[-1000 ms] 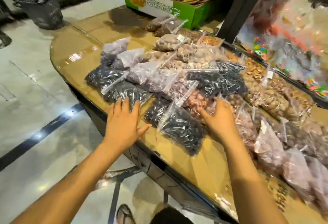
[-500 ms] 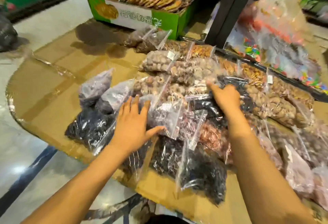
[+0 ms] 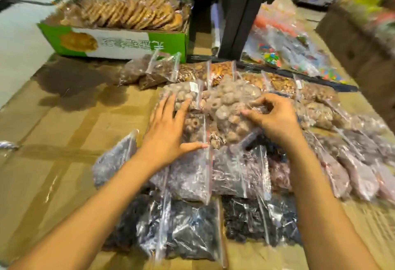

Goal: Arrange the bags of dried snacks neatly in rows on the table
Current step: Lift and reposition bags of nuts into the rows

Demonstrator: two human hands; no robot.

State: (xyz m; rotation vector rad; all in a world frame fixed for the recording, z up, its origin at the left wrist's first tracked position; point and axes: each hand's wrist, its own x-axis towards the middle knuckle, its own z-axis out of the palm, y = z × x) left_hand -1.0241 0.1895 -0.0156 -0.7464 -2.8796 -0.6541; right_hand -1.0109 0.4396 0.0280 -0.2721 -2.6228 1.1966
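Observation:
Clear zip bags of dried snacks lie in rows on the cardboard-covered table (image 3: pixel 64 162). Dark raisin-like bags (image 3: pixel 188 233) are nearest me, purplish bags (image 3: pixel 233 173) behind them, pale round-fruit bags in the middle, and nut bags (image 3: pixel 222 72) at the back. My left hand (image 3: pixel 168 132) lies flat, fingers spread, on a bag of tan rings (image 3: pixel 195 128). My right hand (image 3: pixel 271 117) pinches the plastic of a big bag of pale round fruit (image 3: pixel 230 107).
A green and white box (image 3: pixel 119 44) of packed biscuits stands at the back left. A dark shelf post (image 3: pixel 237 13) rises behind the bags, with colourful candy bags (image 3: pixel 286 47) to its right. Pinkish bags (image 3: pixel 352 171) fill the right side. Bare cardboard lies to the left.
Both hands moved from the near dark bags to the pale bags farther back. My right hand has closed its fingers on the round-fruit bag. The view shifted forward.

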